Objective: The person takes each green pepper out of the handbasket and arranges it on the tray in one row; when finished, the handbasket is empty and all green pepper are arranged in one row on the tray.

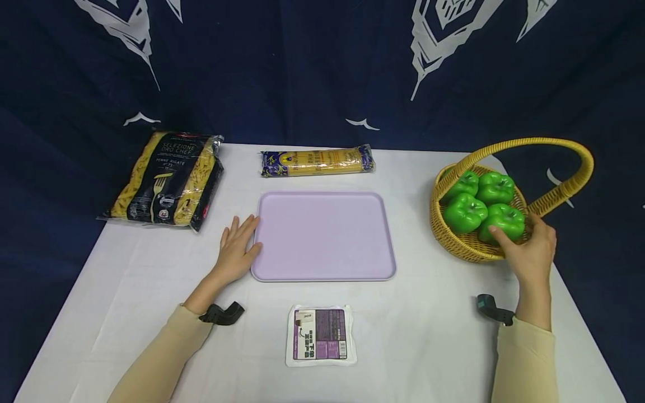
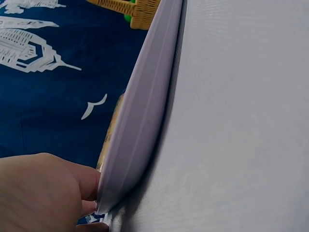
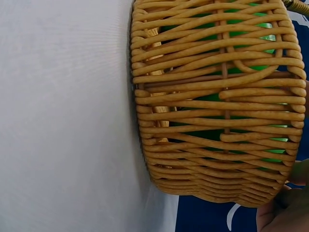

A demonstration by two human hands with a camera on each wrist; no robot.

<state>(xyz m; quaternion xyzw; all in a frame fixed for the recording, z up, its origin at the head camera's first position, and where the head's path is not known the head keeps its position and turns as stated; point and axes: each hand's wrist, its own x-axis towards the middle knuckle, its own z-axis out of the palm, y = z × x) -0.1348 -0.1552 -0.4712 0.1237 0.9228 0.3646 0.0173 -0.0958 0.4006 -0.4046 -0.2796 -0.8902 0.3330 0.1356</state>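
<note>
Straight fingers of my left hand (image 1: 237, 252) rest against the left edge of the lilac tray (image 1: 322, 235); in the left wrist view its thumb side meets the tray's rim (image 2: 140, 111). My right hand (image 1: 534, 252) reaches over the near right rim of a yellow wicker basket (image 1: 463, 246). Its thumb overlaps the nearest green bell pepper (image 1: 506, 218), apart from the other fingers, which lie by the base of the handle (image 1: 564, 190), tips hidden. Several green bell peppers sit in the basket. The right wrist view shows mostly the woven side (image 3: 217, 106).
A large bag of penne (image 1: 163, 179) lies at the back left. Behind the tray is a long yellow pasta packet (image 1: 317, 162). A white and purple pouch (image 1: 321, 336) lies in front of it. Dark blue patterned cloth (image 1: 302, 73) hangs behind the white table (image 1: 418, 336).
</note>
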